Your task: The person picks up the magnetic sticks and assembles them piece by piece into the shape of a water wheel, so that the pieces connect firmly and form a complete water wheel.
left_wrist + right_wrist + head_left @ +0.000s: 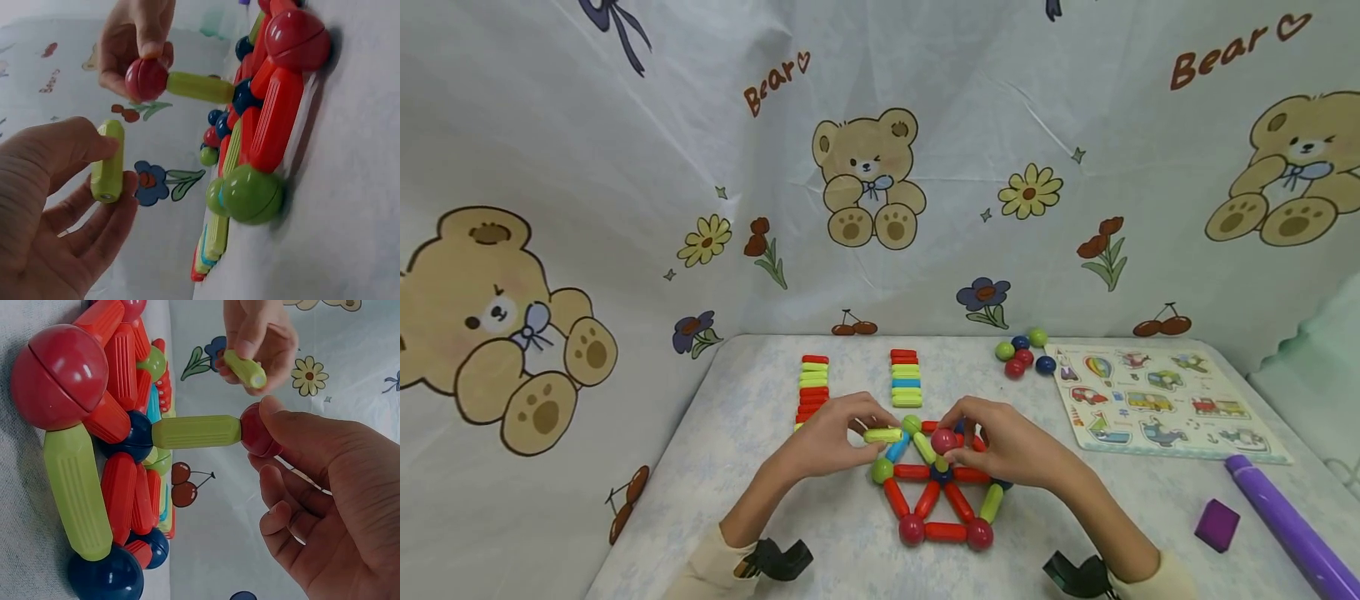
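On the table lies a flat wheel-shaped frame of magnetic rods and balls, with a red rod [946, 532] along its near edge. From its central dark blue ball [132, 439] a yellow-green rod [197, 432] stands upright, topped by a red ball [146, 80]. My right hand [1006, 442] pinches that red ball between thumb and fingers. To the left, my left hand [835, 437] holds a loose yellow-green rod [108, 161] between thumb and fingers, apart from the frame. One metallic end of this rod shows in the left wrist view.
Two columns of spare rods [814, 392] lie behind the left hand and the frame. Several loose balls [1023, 357] sit at the back beside a picture puzzle board [1165, 404]. At the right are a purple block [1217, 525] and a purple tube [1292, 525].
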A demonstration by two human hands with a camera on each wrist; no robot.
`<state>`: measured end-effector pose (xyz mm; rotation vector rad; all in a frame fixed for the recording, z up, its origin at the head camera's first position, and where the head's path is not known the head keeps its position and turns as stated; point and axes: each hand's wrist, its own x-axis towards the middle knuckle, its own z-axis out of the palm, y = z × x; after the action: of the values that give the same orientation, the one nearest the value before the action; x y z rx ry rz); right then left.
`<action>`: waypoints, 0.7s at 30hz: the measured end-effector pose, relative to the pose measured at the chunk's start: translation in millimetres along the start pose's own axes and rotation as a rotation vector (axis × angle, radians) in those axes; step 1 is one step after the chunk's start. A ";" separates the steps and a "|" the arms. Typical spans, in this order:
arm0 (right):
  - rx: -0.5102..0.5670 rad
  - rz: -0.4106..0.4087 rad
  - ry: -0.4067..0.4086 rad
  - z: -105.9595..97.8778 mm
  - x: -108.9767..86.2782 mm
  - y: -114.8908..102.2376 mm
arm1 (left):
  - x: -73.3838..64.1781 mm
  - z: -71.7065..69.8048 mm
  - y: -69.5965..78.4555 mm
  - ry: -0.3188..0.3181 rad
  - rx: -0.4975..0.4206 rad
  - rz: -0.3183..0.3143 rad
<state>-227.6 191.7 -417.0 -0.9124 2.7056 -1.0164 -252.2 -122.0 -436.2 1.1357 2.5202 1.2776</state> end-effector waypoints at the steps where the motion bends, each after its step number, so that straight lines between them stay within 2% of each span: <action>1: 0.001 0.000 0.001 0.2 -0.1 -0.2 | 1.8 4.4 2.0 0.015 -0.026 0.018; 4: 0.003 0.000 0.002 0.4 -0.1 -0.7 | 6.2 17.8 6.1 0.044 -0.067 0.049; 10: 0.006 0.000 -0.001 0.3 -0.2 -0.5 | 10.6 37.2 5.4 0.101 -0.105 0.055; 16: 0.016 -0.006 -0.007 -1.1 -0.5 1.4 | 10.9 41.7 3.9 0.144 -0.134 0.064; 21: 0.017 -0.007 -0.006 -1.6 -0.7 2.2 | 11.8 37.2 3.6 0.120 -0.126 0.061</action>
<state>-228.6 194.3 -417.3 -0.9212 2.6867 -1.0350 -244.1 -88.5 -454.9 1.1489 2.4619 1.5397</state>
